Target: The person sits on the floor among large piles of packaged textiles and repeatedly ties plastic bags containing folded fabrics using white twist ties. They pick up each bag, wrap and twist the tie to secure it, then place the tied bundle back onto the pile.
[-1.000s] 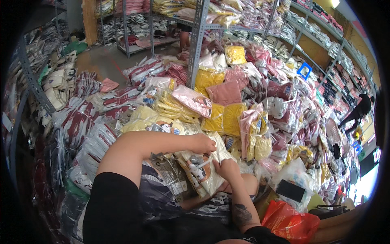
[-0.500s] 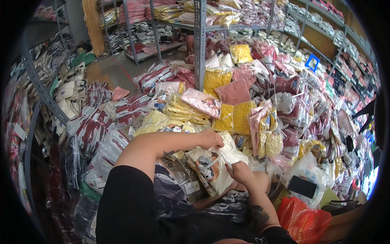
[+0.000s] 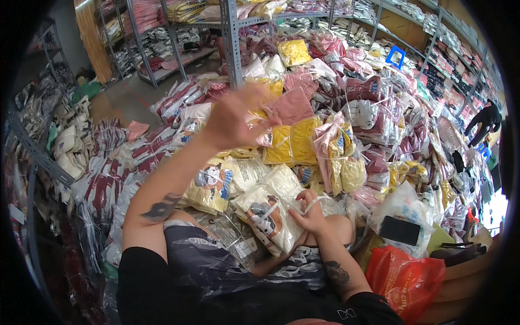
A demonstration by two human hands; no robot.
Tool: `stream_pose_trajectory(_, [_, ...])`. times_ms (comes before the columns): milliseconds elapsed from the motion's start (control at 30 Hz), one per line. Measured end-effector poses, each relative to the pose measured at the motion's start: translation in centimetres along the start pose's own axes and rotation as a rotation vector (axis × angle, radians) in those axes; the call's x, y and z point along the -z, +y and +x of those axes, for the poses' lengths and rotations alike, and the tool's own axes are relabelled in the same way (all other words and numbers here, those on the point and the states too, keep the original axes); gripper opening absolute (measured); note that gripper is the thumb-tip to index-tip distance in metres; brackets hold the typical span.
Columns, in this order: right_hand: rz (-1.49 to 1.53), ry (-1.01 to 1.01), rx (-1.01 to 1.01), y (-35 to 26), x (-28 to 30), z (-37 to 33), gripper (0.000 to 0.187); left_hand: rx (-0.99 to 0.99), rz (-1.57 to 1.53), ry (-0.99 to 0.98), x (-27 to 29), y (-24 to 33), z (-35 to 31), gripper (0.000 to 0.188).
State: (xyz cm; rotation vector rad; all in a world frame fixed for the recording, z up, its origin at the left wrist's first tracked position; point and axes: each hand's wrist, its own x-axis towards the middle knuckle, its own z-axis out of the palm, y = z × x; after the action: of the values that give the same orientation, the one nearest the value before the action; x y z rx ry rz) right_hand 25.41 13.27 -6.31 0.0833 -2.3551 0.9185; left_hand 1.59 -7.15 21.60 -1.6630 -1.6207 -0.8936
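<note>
On my lap lies a bundle of cream-coloured clothes [image 3: 267, 219] in clear plastic, with a cartoon figure printed on the front. A white strap crosses it. My right hand [image 3: 310, 215] is at the bundle's right edge, its fingers apart and half curled. A white plastic strip [image 3: 314, 203] runs across those fingers, apparently without a firm grip. My left hand [image 3: 236, 118] is raised over the heap beyond the bundle, smeared by motion, so its fingers cannot be read. Below it sits a pale yellow bundle [image 3: 208, 184] with a similar print.
Packed yellow clothes [image 3: 292, 142], a pink folded piece [image 3: 290, 106] and maroon packs [image 3: 100, 187] are heaped around. A grey metal shelf post [image 3: 232, 49] rises behind them. At my right are a black phone [image 3: 400, 230] on a clear bag and a red plastic bag [image 3: 403, 279].
My left hand has left the cream bundle and swung up and to the left. My right hand has loosened and spread its fingers at the bundle's edge. The view has shifted slightly.
</note>
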Motion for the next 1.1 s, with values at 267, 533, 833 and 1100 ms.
stream_pose_trajectory(267, [0.069,0.065,-0.287,1.3,-2.1,-0.7,0.045,-0.403,-0.516,0.221,16.1,11.6,-0.1,0.055])
stream_pose_trajectory(533, [0.07,-0.009,-0.243,0.8,-2.8,-1.1,0.038,-0.36,-0.385,-0.026,17.1,12.9,-1.2,0.062])
stream_pose_trajectory(833, [0.325,0.02,-0.089,4.9,-3.3,-1.7,0.041,-0.332,-0.229,-0.139,20.4,12.4,-5.8,0.069])
stream_pose_trajectory(1100, [0.283,-0.129,-0.433,2.7,-2.6,-1.1,0.03,-0.241,-0.122,-0.029,23.7,13.4,-8.1,0.077])
